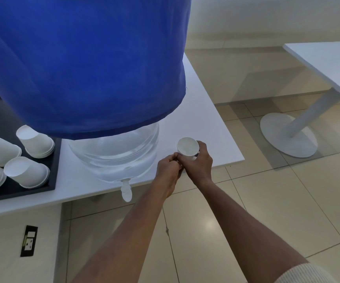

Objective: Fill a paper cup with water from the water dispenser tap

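A white paper cup (pixel 187 148) is held upside down, its flat base facing up, just above the white table (pixel 212 127) to the right of the water dispenser. My right hand (pixel 198 163) wraps around the cup from the right. My left hand (pixel 168 169) pinches the cup's lower edge from the left, touching the right hand. The dispenser is a clear water jug (pixel 116 152) under a blue cloth cover (pixel 83 64). Its white tap (pixel 126 189) sticks out over the table's front edge, left of and below both hands.
A black tray (pixel 50 180) at the left holds several stacks of upturned white paper cups (pixel 27 172). A wall socket (pixel 29 241) sits below the table. A second white table (pixel 326 62) with a round foot (pixel 287 137) stands on the tiled floor at the right.
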